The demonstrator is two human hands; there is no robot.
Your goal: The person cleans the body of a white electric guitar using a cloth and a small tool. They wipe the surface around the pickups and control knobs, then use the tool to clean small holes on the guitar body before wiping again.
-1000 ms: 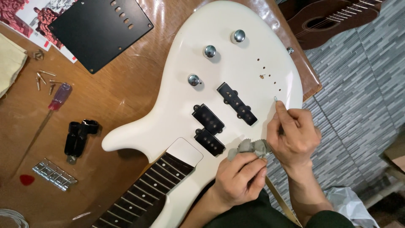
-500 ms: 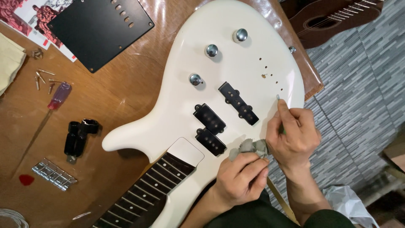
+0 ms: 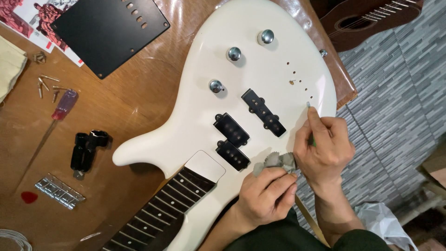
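A white electric bass guitar body (image 3: pixel 241 79) lies face up on a brown wooden table (image 3: pixel 125 102), with three chrome knobs (image 3: pixel 233 53) and black pickups (image 3: pixel 262 112). My right hand (image 3: pixel 325 148) pinches a thin green-handled tool whose pale tip (image 3: pixel 308 105) touches the body beside a row of small holes (image 3: pixel 297 79). My left hand (image 3: pixel 267 195) is closed on a crumpled grey cloth (image 3: pixel 275 162) at the lower edge of the body, near the neck joint.
On the table to the left lie a black cover plate (image 3: pixel 109 30), a red-handled screwdriver (image 3: pixel 60 109), loose screws (image 3: pixel 46 86), a black part (image 3: pixel 86 148), a chrome bridge (image 3: pixel 58 191) and a red pick (image 3: pixel 29 197). A brown acoustic instrument (image 3: pixel 367 21) rests at the top right.
My right hand has shifted slightly up and right along the body, keeping the tool's tip near the last hole. The left hand and cloth have hardly moved.
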